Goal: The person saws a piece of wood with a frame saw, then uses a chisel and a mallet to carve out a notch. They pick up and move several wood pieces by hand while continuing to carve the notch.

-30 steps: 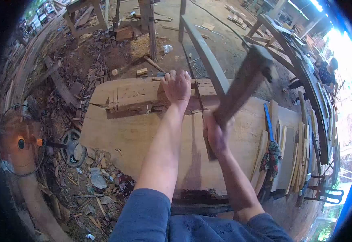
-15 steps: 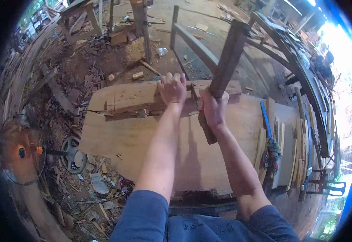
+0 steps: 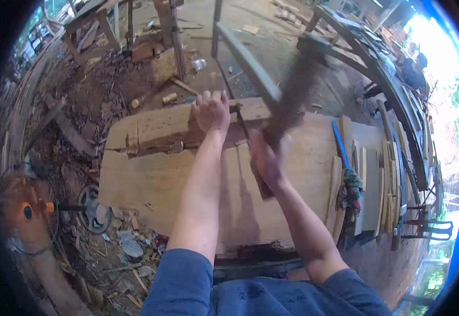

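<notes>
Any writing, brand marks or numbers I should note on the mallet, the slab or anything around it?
None can be read.
The wooden mallet in the right hand is motion-blurred and shows no mark.
The wooden slab and the block under the left hand show bare grain only.
The orange fan and the blue-handled tool are too small to show any label.

No text, label, brand, number or sign can be read anywhere in this view.
</notes>
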### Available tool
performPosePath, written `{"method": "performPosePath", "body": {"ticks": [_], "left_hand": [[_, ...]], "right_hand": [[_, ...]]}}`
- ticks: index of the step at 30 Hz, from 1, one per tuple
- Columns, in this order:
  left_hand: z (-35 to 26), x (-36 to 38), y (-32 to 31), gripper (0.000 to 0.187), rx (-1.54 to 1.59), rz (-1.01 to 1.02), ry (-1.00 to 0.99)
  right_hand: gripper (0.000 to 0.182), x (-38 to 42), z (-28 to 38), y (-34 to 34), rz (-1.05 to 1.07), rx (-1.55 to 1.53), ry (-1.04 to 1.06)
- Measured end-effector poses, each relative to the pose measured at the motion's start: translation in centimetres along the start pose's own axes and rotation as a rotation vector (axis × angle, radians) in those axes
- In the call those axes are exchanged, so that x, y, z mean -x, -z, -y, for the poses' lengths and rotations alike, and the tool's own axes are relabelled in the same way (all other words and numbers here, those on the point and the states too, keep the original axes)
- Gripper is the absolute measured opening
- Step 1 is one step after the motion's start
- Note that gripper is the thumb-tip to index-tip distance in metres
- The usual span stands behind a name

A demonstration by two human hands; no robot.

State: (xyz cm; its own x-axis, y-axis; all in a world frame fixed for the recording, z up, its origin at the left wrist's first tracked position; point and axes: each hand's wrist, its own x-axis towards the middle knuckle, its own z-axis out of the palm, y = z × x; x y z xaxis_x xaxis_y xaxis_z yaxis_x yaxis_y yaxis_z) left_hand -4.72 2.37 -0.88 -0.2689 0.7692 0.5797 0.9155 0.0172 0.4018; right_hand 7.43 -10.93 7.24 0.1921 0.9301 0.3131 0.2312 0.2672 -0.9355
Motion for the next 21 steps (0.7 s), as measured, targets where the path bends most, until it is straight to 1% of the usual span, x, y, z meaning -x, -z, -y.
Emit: {"method": "performPosePath", "body": {"ticks": [1, 3, 5, 7, 8, 9, 10, 11, 12, 13, 14, 15, 16, 17, 19, 20, 21], "left_hand": [[-0.3, -0.1, 0.3, 0.028, 0.002, -0.024, -0.012], [-0.3, -0.3, 0.7, 0.027, -0.104, 0.038, 0.023], [-0.2, -0.9, 0.6, 0.027, -0.086, 0.028, 0.025], [-0.2, -0.3, 0.5, 0.027, -0.058, 0.011, 0.026], [-0.1, -0.2, 0.1, 0.026, -0.079, -0.038, 0.013], [-0.1, 0.1, -0.2, 0.026, -0.072, -0.027, 0.013], [0.0, 0.3, -0.2, 0.027, -0.038, -0.005, 0.009], [0.1, -0.1, -0.1, 0.028, -0.011, 0.003, 0.004], [0.1, -0.2, -0.2, 0.029, -0.020, -0.008, 0.001], [-0.1, 0.4, -0.2, 0.029, -0.013, 0.008, -0.022], [-0.1, 0.5, -0.1, 0.028, -0.021, 0.010, -0.023], [-0.3, 0.0, 0.2, 0.027, -0.034, -0.008, -0.014], [-0.4, -0.1, 0.7, 0.028, -0.067, 0.010, -0.011], [-0.4, -0.5, 0.9, 0.028, -0.065, -0.002, -0.014], [-0.2, -0.2, 0.3, 0.030, -0.098, 0.037, 0.001], [-0.2, -0.1, -0.1, 0.030, -0.099, 0.006, 0.014], [-0.4, -0.8, 0.1, 0.030, -0.092, -0.004, 0.025]], "right_hand": [[0.020, -1.9, -1.7, -1.5, 0.014, -0.029, -0.001], [0.018, -2.8, -0.3, -1.9, 0.041, 0.012, 0.027], [0.015, 0.3, 1.7, 0.4, 0.038, 0.026, -0.055], [0.011, 6.0, 0.9, 4.9, 0.170, -0.110, -0.239], [0.011, 8.2, 3.0, 5.7, 0.110, -0.199, -0.257], [0.011, 9.3, 5.2, 6.0, 0.051, -0.291, -0.266], [0.011, 9.3, 5.1, 5.8, 0.041, -0.289, -0.273], [0.009, 8.5, 4.8, 5.0, 0.008, -0.491, -0.379], [0.014, 7.8, 4.4, 4.5, -0.029, -0.694, -0.486], [0.012, 7.3, -3.3, 3.5, -0.003, -0.493, -0.319], [0.015, 4.3, -7.2, 2.8, 0.081, -0.116, -0.153], [0.022, 1.3, -3.7, 1.4, 0.015, -0.012, 0.160], [0.025, 0.5, -1.4, 0.4, -0.022, -0.078, 0.105], [0.025, 0.3, 0.2, 0.4, -0.024, -0.083, 0.117], [0.024, 1.5, 2.2, 1.1, 0.025, -0.113, -0.119], [0.019, 3.4, 0.4, 2.9, 0.031, 0.146, 0.161], [0.017, 5.6, 0.5, 4.3, 0.059, -0.041, 0.002]]}}
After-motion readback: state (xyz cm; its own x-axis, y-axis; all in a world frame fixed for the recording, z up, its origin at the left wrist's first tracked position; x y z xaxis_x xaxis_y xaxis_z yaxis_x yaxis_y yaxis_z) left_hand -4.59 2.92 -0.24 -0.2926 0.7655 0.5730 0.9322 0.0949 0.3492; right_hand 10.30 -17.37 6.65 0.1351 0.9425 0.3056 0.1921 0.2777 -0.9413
